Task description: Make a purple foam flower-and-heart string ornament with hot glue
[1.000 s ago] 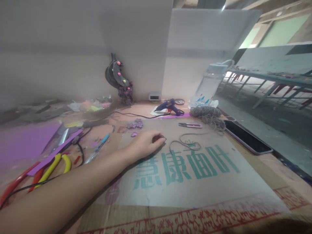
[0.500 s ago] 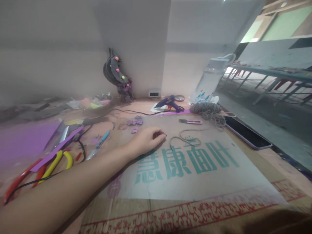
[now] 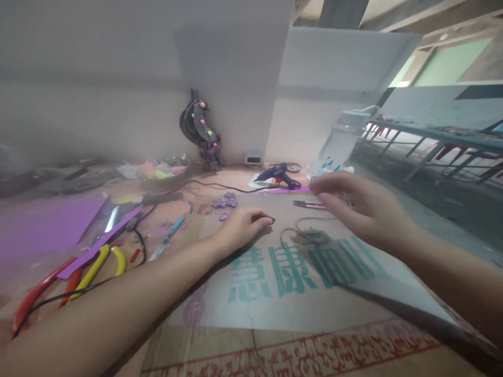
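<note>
My left hand (image 3: 247, 226) rests low over the printed sheet (image 3: 220, 311), its thumb and fingers pinched together around a small dark bit at the tips, too small to name. To the right, my right hand (image 3: 359, 207) hangs above the sheet, slightly blurred, with thumb and fingers apart. Between the hands lies a loose grey strand of yarn (image 3: 304, 233). Thread snips (image 3: 308, 204) lie just left of my right hand, partly covered by it. Small purple flower shapes (image 3: 225, 200) sit behind my left hand.
A blue glue gun (image 3: 279, 174) stands near the wall, beside a water bottle (image 3: 334, 144). A grey crescent-shaped ornament with coloured beads (image 3: 200, 125) leans on the wall. At left are yellow-handled pliers (image 3: 92, 269), a blue pen (image 3: 168, 235) and purple sheets (image 3: 51, 225).
My right hand has come in from the right, over the sheet, covering the phone and most of the yarn ball. My left hand keeps its pinch. The view has shifted slightly.
</note>
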Tool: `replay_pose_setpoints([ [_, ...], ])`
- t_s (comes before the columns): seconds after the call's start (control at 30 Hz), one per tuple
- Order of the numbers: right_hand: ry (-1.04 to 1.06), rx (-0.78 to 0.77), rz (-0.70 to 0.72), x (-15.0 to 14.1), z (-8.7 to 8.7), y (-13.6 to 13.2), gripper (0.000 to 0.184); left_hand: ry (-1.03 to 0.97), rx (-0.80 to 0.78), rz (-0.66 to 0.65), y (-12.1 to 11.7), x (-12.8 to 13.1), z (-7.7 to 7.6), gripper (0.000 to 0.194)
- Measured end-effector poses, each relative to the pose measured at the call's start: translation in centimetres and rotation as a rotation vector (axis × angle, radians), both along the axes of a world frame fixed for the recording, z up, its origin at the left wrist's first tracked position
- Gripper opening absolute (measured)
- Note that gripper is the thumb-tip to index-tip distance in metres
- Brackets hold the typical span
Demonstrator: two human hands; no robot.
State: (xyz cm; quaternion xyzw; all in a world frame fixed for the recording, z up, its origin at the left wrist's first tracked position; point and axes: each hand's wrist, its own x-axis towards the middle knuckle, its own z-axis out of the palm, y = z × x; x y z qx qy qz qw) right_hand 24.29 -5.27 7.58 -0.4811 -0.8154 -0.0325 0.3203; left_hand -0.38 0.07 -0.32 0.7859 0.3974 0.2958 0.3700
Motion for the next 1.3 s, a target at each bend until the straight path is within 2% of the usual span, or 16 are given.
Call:
replay_pose_setpoints([
  [0.13,-0.126,-0.244,-0.034,0.3,-1.2,6.2,0.059,-0.041,-0.007,0.000,0.1,0.0,0.1,0.026],
  [0.17,-0.146,-0.284,-0.064,0.4,-1.6,7.9,0.061,-0.033,0.014,0.001,0.1,0.0,0.1,0.026],
  [0.27,-0.086,-0.316,-0.194,0.6,-2.7,11.9,0.059,0.002,0.069,0.014,0.1,-0.1,0.2,0.029],
  [0.33,-0.068,-0.329,-0.232,0.4,-3.3,13.8,0.057,0.017,0.074,0.018,0.1,-0.1,0.1,0.030],
  [0.57,-0.005,-0.387,-0.281,-0.7,-5.5,17.4,0.030,0.021,0.079,-0.002,0.2,0.0,0.1,0.028],
  [0.77,0.089,-0.331,-0.320,-1.4,-6.6,17.7,0.042,0.038,0.082,-0.008,0.1,0.0,0.2,0.029],
  [0.9,0.200,-0.337,-0.288,-1.3,-5.9,17.1,0.034,-0.008,0.035,-0.040,0.3,0.0,-0.2,0.030],
  [1.0,0.303,-0.360,-0.236,-1.2,-4.9,16.2,0.026,-0.092,-0.057,-0.033,0.6,0.1,-0.6,0.029],
  [1.13,0.440,-0.421,-0.148,-0.9,-4.0,13.4,0.018,-0.151,-0.157,0.018,0.9,0.1,-0.5,0.026],
  [1.23,0.524,-0.443,-0.076,-0.4,-4.0,10.2,0.019,-0.179,-0.216,0.051,0.8,0.1,-0.2,0.024],
  [1.3,0.624,-0.464,0.040,-0.1,-4.2,8.0,0.029,-0.211,-0.257,0.070,0.7,0.2,0.0,0.022],
])
